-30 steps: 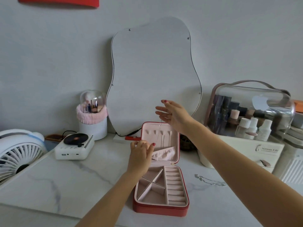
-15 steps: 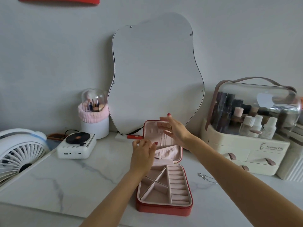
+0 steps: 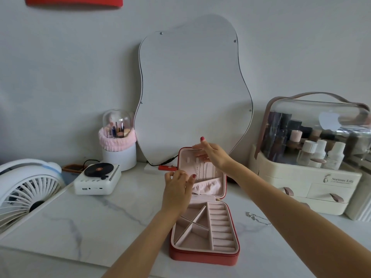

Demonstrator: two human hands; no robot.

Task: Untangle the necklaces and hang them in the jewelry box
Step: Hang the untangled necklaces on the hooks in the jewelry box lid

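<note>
On our marble counter, our right hand pinches a necklace at the jewelry box lid; we should hook it gently while our left hand, fingers curled, steadies the chain.

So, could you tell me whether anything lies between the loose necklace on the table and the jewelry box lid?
Nothing visible: bare marble separates the loose necklace from the jewelry box; only the right forearm passes above it.

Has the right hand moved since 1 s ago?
Yes. The right hand has come down from above the jewelry box lid's top edge to the hooks inside the lid, measured against the lid itself.
</note>
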